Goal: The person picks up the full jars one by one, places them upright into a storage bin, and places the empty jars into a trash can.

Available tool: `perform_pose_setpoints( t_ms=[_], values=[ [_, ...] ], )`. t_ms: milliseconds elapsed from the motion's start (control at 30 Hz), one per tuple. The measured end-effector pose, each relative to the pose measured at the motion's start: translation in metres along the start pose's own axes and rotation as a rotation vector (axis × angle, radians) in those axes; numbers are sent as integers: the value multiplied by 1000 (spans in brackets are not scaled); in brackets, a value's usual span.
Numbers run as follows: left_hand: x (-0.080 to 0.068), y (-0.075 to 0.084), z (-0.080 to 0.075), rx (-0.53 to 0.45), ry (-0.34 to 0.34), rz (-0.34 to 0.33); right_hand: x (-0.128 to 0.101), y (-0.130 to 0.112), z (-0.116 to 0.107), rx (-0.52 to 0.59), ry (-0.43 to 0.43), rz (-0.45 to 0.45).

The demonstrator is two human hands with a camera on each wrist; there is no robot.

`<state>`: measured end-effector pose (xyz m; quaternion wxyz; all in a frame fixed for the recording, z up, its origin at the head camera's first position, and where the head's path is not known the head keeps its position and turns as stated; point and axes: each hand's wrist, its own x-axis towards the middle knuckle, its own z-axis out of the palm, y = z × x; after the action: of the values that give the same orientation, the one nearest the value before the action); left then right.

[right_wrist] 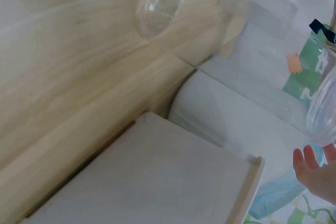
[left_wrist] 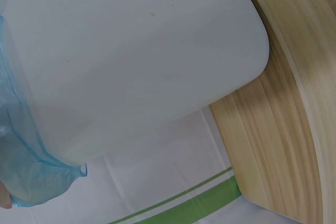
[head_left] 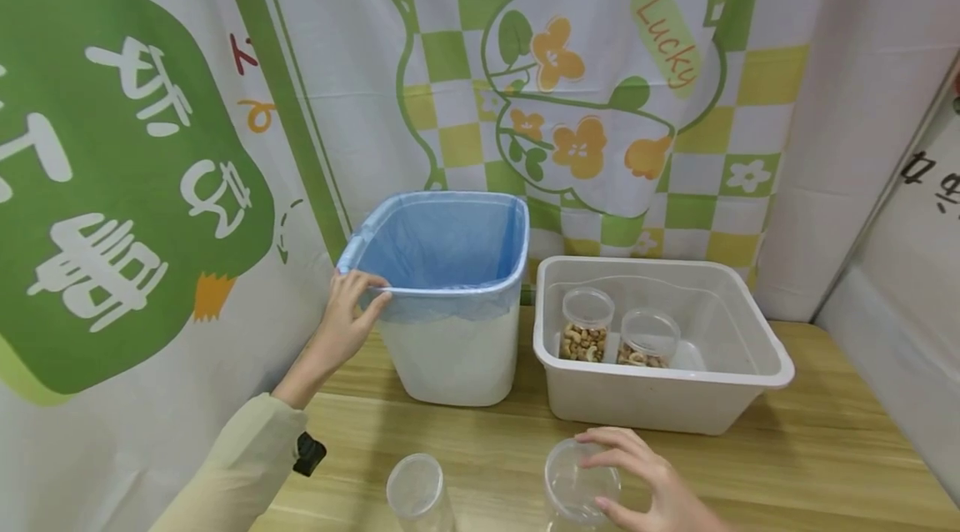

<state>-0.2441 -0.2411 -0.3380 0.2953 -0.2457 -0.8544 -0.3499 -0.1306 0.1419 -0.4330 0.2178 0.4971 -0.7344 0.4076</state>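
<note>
Near jars: two clear empty jars stand at the front edge of the wooden table (head_left: pixel 825 449); the right jar (head_left: pixel 581 486) is under the right hand (head_left: pixel 645 486), the left jar (head_left: pixel 418 492) stands alone, apart from it.
Right hand: fingers curled over the rim of the right jar, holding it from above; the lower part of the jar is cut off by the frame.
Left hand: the left hand (head_left: pixel 347 323) grips the near left corner of the white bin (head_left: pixel 450 348), thumb lying on the rim and fingers over the blue liner (head_left: pixel 442 244).
Bin edge: the liner is folded down over the rim; the bin's wall stands just beside the storage tub (head_left: pixel 750 365), probably not touching.
Tub: two jars with nuts (head_left: pixel 583 325) stand inside, against its left wall; the right part of the tub is free.
Open room: bare table between the bin and the near jars, and to the right of the tub.
Behind: printed curtain (head_left: pixel 585 98) hangs close behind bin and tub.
</note>
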Motion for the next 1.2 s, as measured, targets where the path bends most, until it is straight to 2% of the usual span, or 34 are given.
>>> perform_pose_setpoints(
  t_ms=[400,667,833,1100,1200],
  values=[
    [0,1,0,4,-16,3,-9,-7,11,41,104,-20],
    [-1,0,0,12,-10,-1,-4,-7,13,149,117,-120],
    [-2,0,0,9,-11,-7,-2,-5,16,134,122,-170],
    [-1,1,0,6,-18,-12,-19,14,28,109,135,-180],
    [-1,1,0,3,-18,-12,-14,9,27,96,158,-167]
  ],
)
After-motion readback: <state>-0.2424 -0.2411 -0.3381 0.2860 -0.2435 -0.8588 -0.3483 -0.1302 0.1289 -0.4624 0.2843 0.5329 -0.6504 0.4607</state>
